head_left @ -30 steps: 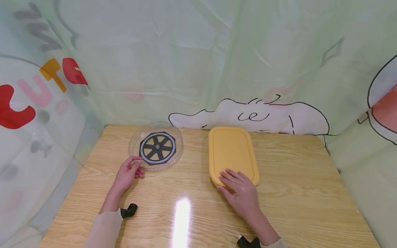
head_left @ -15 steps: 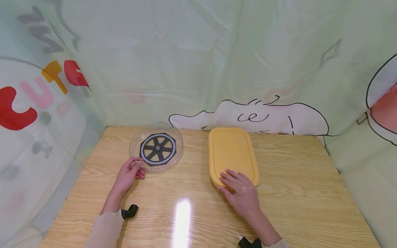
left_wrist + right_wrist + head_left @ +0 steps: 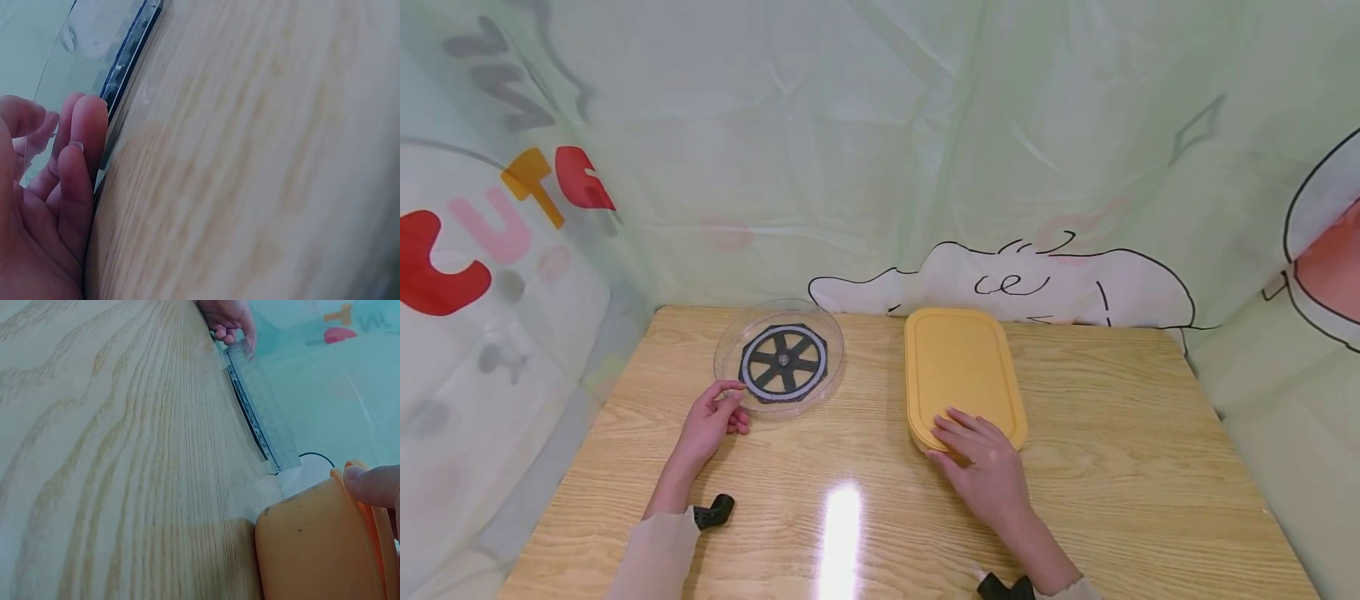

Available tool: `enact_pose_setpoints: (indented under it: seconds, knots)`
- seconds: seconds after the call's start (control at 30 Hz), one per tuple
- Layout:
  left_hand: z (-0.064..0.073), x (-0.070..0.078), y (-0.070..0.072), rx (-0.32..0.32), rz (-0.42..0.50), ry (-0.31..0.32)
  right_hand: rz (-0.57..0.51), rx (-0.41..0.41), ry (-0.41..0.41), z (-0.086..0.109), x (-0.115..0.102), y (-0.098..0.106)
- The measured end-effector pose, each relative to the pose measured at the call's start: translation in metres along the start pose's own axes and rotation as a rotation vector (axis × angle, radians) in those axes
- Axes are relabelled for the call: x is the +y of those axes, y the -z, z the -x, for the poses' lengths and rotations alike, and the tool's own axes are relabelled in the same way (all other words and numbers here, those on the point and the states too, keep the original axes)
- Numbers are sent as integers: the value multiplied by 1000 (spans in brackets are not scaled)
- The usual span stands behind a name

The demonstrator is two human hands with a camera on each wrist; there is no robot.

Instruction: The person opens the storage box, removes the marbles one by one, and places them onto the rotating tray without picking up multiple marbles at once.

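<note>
In the head view, a clear round tray with a raised rim stands at the back left of the table. A black octagonal piece with spokes and a pale ring shows through its floor. My left hand is at the tray's near left rim, one finger over the edge, the others loosely bent beside the wall in the left wrist view. Right of centre stands a yellow lidded box. My right hand rests on its near end, fingers spread over the lid, thumb at the lid's edge. The box's contents are hidden.
The wood-grain table reaches back to a printed curtain, which also hangs at both sides. Black wrist mounts show below each hand. A bright light reflection lies on the front middle of the table.
</note>
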State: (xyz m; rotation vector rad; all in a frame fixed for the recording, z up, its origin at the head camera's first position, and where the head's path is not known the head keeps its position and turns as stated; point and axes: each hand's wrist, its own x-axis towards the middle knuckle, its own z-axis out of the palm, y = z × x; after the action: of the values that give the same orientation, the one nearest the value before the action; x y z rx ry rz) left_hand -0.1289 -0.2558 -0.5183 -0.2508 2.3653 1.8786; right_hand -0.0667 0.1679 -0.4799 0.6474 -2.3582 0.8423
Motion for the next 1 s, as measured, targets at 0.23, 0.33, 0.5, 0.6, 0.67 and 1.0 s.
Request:
enact_pose_setpoints:
  seconds: [0.23, 0.33, 0.5, 0.6, 0.67, 1.0]
  knots:
    - [0, -1, -1, 7, -15, -18, 2, 21, 18, -1, 1, 0]
    - [0, 0, 0, 3, -20, -10, 1, 23, 24, -1, 0, 1]
    - [2, 3, 0, -7, -10, 14, -13, 48, 60, -1, -1, 4]
    - [6, 11, -1, -18, -3, 14, -17, 118, 112, -2, -2, 4]
    - [11, 20, -2, -23, -7, 9, -20, 172, 140, -3, -3, 4]
    - [15, 28, -3, -21, -27, -2, -58, 339, 214, -6, -1, 5]
